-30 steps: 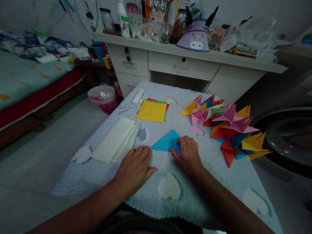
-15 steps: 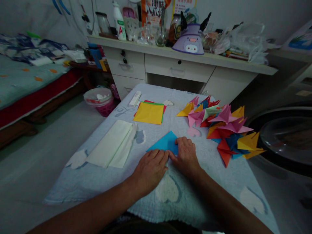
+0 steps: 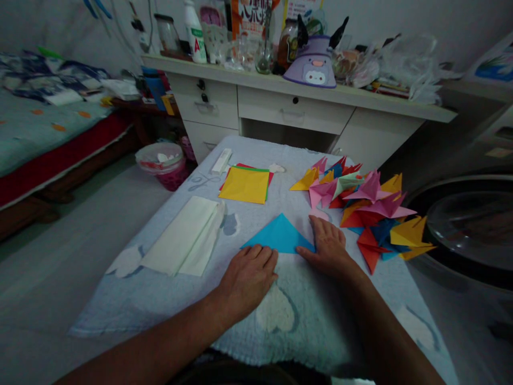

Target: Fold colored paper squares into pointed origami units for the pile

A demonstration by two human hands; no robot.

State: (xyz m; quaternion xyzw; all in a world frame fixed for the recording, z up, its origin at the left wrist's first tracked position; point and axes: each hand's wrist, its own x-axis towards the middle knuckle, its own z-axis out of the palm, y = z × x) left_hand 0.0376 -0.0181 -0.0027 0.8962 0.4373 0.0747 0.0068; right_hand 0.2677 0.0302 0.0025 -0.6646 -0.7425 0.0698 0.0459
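Note:
A blue paper folded into a triangle lies flat on the pale towel-covered table. My left hand rests palm down just below the triangle's left corner, fingertips touching its lower edge. My right hand lies flat with fingers stretched out at the triangle's right corner, pressing beside it. Neither hand grips anything.
A pile of folded coloured paper pieces sits to the right. A stack of square sheets, yellow on top, lies further back. A folded white cloth is at the left. A cluttered desk, a bin and a bed stand beyond.
My right hand slid rightwards along the blue triangle's lower edge to its right corner, uncovering the whole triangle. My left hand moved in from the left to the triangle's left corner.

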